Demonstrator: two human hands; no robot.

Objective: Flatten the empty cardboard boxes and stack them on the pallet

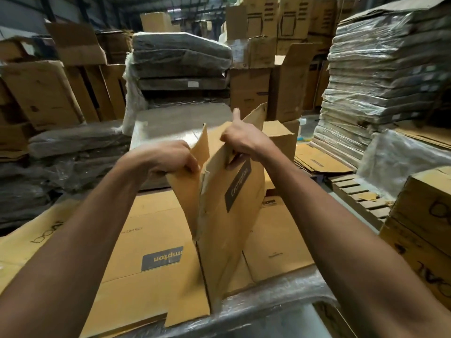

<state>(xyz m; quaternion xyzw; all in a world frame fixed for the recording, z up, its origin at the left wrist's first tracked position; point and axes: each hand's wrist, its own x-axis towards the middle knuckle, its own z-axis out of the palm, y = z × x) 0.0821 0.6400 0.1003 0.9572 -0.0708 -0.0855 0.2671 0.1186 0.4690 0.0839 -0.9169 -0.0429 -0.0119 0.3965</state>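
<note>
Left hand: fingers curled tight, pinching the top edge of the left panel of the Crompton box, right where the upright flap starts. I see knuckles only; the fingertips are hidden behind the card.

The box is centre frame, between both hands. It stands on end, half collapsed into a narrow wedge with the open seam facing me. Its bottom end rests on the flattened boxes below, which lie flat on a plastic-wrapped surface.

Box look:
- tan kraft card, creased, with a ragged edge along the seam
- dark label on the right face reads "Crompton", text running up the panel
- a matching label on the flat sheet underneath shows upside down to me

Right hand: gripping the top of the right panel, higher and further from me than the left hand. Fingers are wrapped over the edge and down to just above the label. Thumb sticks straight up along the rear flap.

Further right, a wooden pallet sits on the floor with more flat card behind it. It is well apart from the held box. Beyond it is a tall shrink-wrapped stack.
</note>
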